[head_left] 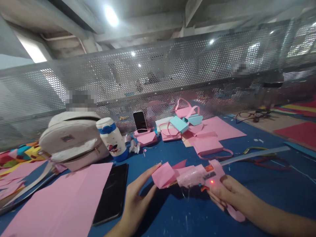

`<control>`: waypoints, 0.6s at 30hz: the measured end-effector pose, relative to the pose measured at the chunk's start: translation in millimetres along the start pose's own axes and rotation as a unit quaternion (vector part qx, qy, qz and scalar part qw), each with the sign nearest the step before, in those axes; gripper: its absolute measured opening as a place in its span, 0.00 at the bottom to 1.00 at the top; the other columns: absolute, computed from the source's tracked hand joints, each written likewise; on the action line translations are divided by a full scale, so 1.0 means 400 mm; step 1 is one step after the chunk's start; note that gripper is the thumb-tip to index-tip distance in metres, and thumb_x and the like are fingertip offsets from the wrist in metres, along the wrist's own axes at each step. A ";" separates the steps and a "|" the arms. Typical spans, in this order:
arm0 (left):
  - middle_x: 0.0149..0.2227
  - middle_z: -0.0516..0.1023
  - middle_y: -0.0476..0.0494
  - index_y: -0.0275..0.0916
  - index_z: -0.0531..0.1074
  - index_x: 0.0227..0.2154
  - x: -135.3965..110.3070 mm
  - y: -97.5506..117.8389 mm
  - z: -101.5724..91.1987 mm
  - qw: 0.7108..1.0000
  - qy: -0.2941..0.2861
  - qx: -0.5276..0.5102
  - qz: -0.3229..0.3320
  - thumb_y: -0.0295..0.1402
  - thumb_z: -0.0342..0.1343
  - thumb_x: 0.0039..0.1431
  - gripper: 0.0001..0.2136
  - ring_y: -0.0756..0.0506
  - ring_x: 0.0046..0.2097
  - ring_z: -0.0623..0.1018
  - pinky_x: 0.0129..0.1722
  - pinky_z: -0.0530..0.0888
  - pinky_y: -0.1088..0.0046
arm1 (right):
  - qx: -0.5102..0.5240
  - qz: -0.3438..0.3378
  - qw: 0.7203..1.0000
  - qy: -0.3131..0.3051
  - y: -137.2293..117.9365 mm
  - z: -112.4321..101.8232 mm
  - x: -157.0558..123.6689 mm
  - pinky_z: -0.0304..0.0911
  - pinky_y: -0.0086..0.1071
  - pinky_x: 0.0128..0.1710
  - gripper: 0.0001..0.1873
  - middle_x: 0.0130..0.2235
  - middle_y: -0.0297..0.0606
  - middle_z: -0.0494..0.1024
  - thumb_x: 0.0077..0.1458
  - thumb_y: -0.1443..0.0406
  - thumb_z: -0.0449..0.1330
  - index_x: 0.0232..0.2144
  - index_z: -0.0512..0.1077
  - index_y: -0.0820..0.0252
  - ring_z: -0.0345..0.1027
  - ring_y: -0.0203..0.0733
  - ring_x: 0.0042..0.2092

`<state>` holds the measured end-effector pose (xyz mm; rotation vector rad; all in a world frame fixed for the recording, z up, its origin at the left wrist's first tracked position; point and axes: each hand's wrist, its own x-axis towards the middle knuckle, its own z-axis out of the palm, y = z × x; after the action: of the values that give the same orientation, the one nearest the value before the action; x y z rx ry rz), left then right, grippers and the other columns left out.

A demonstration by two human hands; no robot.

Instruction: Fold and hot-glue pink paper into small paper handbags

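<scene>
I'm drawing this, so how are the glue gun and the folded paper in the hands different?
The glue gun is in the right hand; the folded paper is in the left hand.
The glue gun has a glowing red light; the folded paper has none.
The glue gun has a long pale stick poking out; the folded paper has flat, creased sides.
Both are pink.

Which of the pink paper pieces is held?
The small folded piece in the left hand, by the tip of the glue gun; all the others are unheld.
</scene>
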<state>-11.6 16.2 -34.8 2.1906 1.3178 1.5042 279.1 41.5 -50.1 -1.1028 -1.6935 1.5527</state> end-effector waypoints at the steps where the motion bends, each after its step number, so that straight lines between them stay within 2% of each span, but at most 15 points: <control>1: 0.51 0.81 0.45 0.45 0.76 0.52 0.000 0.000 0.000 1.000 0.001 0.000 -0.002 0.30 0.61 0.60 0.17 0.42 0.50 0.82 0.50 0.78 0.71 | 0.005 -0.004 1.000 0.002 0.000 -0.001 0.000 0.56 0.31 0.29 0.30 0.22 0.29 0.61 0.54 0.38 0.55 0.23 0.59 0.57 0.57 0.35 0.25; 5: 0.51 0.81 0.46 0.47 0.76 0.52 -0.002 -0.003 0.000 1.000 0.000 -0.005 -0.012 0.31 0.61 0.61 0.16 0.43 0.50 0.81 0.51 0.77 0.72 | 0.017 -0.028 0.999 0.009 -0.010 -0.004 0.000 0.57 0.31 0.28 0.30 0.21 0.28 0.60 0.55 0.39 0.56 0.22 0.60 0.57 0.57 0.34 0.24; 11: 0.52 0.80 0.43 0.44 0.76 0.52 -0.008 -0.010 -0.002 1.000 -0.007 0.002 -0.028 0.33 0.60 0.61 0.16 0.41 0.51 0.81 0.51 0.77 0.68 | 0.012 -0.027 0.999 0.031 -0.012 -0.010 -0.001 0.57 0.30 0.27 0.29 0.21 0.28 0.60 0.56 0.40 0.57 0.21 0.61 0.58 0.58 0.35 0.24; 18: 0.52 0.80 0.43 0.44 0.76 0.52 -0.008 -0.009 -0.002 1.000 0.008 0.002 -0.026 0.32 0.60 0.61 0.16 0.42 0.51 0.81 0.52 0.77 0.70 | 0.011 -0.053 0.998 0.020 -0.011 -0.023 0.001 0.57 0.30 0.27 0.28 0.21 0.29 0.60 0.59 0.43 0.56 0.21 0.64 0.59 0.57 0.34 0.25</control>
<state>-14.8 15.6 -38.7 2.1331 1.3731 1.5051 285.8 46.7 -44.3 -1.0088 -1.6760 1.4709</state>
